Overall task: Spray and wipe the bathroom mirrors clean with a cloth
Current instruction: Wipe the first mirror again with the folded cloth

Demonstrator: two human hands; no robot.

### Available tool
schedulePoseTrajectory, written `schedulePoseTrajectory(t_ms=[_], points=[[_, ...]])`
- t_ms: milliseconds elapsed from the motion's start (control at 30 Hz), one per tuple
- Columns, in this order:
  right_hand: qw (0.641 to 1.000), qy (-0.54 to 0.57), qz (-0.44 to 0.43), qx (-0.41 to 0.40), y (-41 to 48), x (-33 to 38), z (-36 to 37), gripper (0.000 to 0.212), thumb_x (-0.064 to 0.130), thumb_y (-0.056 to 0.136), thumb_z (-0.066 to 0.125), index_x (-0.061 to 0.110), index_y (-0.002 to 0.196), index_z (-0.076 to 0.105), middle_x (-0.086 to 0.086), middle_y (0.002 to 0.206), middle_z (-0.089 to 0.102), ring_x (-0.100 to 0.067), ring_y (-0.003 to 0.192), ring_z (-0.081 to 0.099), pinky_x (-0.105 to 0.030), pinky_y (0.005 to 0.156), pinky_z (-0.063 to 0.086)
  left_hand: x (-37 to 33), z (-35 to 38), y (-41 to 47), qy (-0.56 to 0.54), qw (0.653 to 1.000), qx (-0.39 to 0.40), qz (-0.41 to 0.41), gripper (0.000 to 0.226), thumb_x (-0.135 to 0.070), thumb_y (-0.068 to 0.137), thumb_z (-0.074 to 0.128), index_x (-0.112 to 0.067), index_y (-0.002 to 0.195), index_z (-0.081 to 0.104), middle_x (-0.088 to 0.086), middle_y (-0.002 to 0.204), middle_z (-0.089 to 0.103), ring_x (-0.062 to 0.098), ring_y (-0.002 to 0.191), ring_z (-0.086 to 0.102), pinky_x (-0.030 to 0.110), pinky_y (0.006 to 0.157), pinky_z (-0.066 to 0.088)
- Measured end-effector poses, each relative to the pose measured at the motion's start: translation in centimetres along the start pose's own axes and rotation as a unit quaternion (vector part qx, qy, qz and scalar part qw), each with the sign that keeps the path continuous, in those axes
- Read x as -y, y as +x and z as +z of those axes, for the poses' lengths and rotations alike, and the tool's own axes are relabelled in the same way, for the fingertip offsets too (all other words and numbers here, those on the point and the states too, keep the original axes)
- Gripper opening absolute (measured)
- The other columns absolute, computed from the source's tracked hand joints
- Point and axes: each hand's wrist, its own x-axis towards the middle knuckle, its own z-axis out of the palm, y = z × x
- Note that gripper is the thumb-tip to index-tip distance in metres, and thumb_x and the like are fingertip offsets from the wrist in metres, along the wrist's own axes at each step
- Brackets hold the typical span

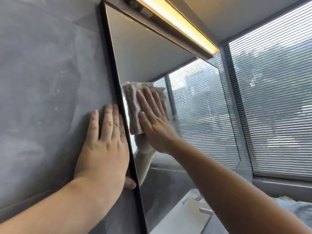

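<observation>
Head camera looks up along the wall, and the cloth (133,112) sits in the middle of the frame. It is a folded, nubbly, pale cloth, pressed flat against the mirror (199,107) close to the mirror's left edge. My right hand (154,120) lies over the right side of the cloth, palm down and fingers straight and together, pushing it onto the glass rather than gripping it. The cloth's top and left side stick out past my fingers. A faint reflection of the hand and cloth shows in the glass just below and left of them.

The mirror runs from the upper middle of the frame down to the bottom, edged on its left by a thin black frame (116,92). Its glass reflects slatted blinds and a pale ceiling.

My left hand (104,146) is spread flat on the grey wall (42,81), left of centre, just beside the black frame. Its fingers are straight and point up, it holds nothing, and the thumb touches the frame's edge lower down.

Above the mirror, across the top of the frame, a long light strip (177,22) glows warm yellow. On the right side a window with closed blinds (278,98) fills the frame. At the lower right corner lies some crumpled pale blue and white material (297,208); I cannot tell what it is.
</observation>
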Motion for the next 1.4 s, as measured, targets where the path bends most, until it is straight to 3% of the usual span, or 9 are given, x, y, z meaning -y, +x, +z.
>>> schedulePoseTrajectory(t_ms=[200,367,467,633,833,933,1067,1233,1400], points=[[0.918,0.043,0.392,-0.044,-1.1,-14.4,-0.6,0.055,0.031,0.114,0.019,0.016,0.165,0.005,-0.004,0.175,-0.001,-0.017,0.161,-0.006,-0.033,0.128,-0.007,1.3,-0.8,0.3,-0.016,0.999,-0.018,-0.031,0.162,-0.101,0.058,0.036,0.021,0.141,-0.031,0.041,0.151,-0.037,0.049,0.149,-0.028,0.064,0.123,-0.004],[0.833,0.045,0.551,-0.015,-2.6,-16.8,-1.4,0.061,0.044,0.113,0.012,0.016,0.167,0.004,-0.004,0.175,0.0,-0.023,0.161,-0.002,-0.038,0.129,-0.004,4.2,-1.2,2.6,-0.027,0.998,-0.039,-0.038,0.164,-0.106,0.046,0.021,0.015,0.144,-0.031,0.033,0.159,-0.031,0.043,0.152,-0.026,0.061,0.124,-0.007],[0.851,0.062,0.52,-0.038,0.1,-13.9,-2.2,0.059,0.041,0.114,0.015,0.016,0.166,0.003,-0.004,0.175,-0.002,-0.023,0.161,-0.004,-0.045,0.129,-0.005,4.1,-1.0,3.4,-0.034,0.999,-0.042,-0.006,0.163,-0.106,0.044,0.023,0.014,0.136,-0.037,0.031,0.158,-0.034,0.041,0.151,-0.029,0.068,0.119,-0.012],[0.993,0.007,0.116,-0.023,5.2,-1.6,-1.5,0.067,0.054,0.102,0.006,0.028,0.161,-0.01,0.009,0.167,-0.022,-0.013,0.158,-0.02,-0.037,0.128,-0.016,3.5,-0.6,3.7,-0.026,0.998,-0.051,-0.01,0.165,-0.105,0.04,0.021,0.014,0.138,-0.037,0.031,0.158,-0.034,0.04,0.151,-0.029,0.071,0.117,-0.013],[0.999,0.019,-0.042,0.006,8.4,4.1,-2.3,0.056,0.045,0.112,0.02,0.042,0.162,-0.003,0.023,0.166,-0.017,-0.005,0.156,-0.023,-0.035,0.127,-0.017,5.4,-0.8,3.3,-0.033,0.994,-0.098,0.033,0.157,-0.104,0.047,0.05,0.011,0.152,0.032,0.029,0.162,0.028,0.037,0.154,0.022,0.066,0.121,0.01],[1.0,-0.008,0.011,-0.028,9.1,-0.9,-1.8,0.057,0.046,0.11,0.015,0.036,0.164,0.001,0.02,0.166,-0.015,-0.005,0.156,-0.023,-0.034,0.127,-0.016,7.5,-1.8,5.3,-0.009,0.996,-0.086,0.031,0.158,-0.107,0.046,0.033,0.013,0.148,0.038,0.03,0.158,0.034,0.038,0.151,0.031,0.062,0.121,0.016],[0.97,-0.002,0.229,-0.082,9.4,-11.7,-1.8,0.066,0.053,0.109,0.004,0.021,0.166,0.006,0.004,0.174,-0.002,-0.013,0.16,-0.009,-0.037,0.13,-0.008,10.0,-5.9,7.7,-0.023,0.999,-0.027,-0.024,0.162,-0.11,0.042,0.005,0.006,0.15,-0.026,0.023,0.165,-0.023,0.034,0.154,-0.023,0.057,0.124,-0.009],[0.872,0.028,0.485,-0.056,2.6,-23.5,-1.8,0.059,0.042,0.113,0.016,0.02,0.167,0.006,-0.003,0.175,0.004,-0.023,0.161,0.003,-0.042,0.13,-0.001,10.2,-5.1,9.9,0.034,0.999,-0.014,0.008,0.163,-0.109,0.045,0.021,0.007,0.15,-0.026,0.029,0.161,-0.03,0.042,0.151,-0.028,0.064,0.121,-0.013],[0.869,0.051,0.482,-0.104,5.4,-19.8,-2.0,0.06,0.044,0.112,0.018,0.02,0.167,0.013,-0.005,0.174,0.011,-0.024,0.161,0.008,-0.045,0.13,0.002,10.2,-4.1,10.9,0.048,0.998,-0.039,0.018,0.162,-0.109,0.048,0.019,0.009,0.15,-0.025,0.032,0.16,-0.028,0.044,0.151,-0.026,0.067,0.12,-0.01]])
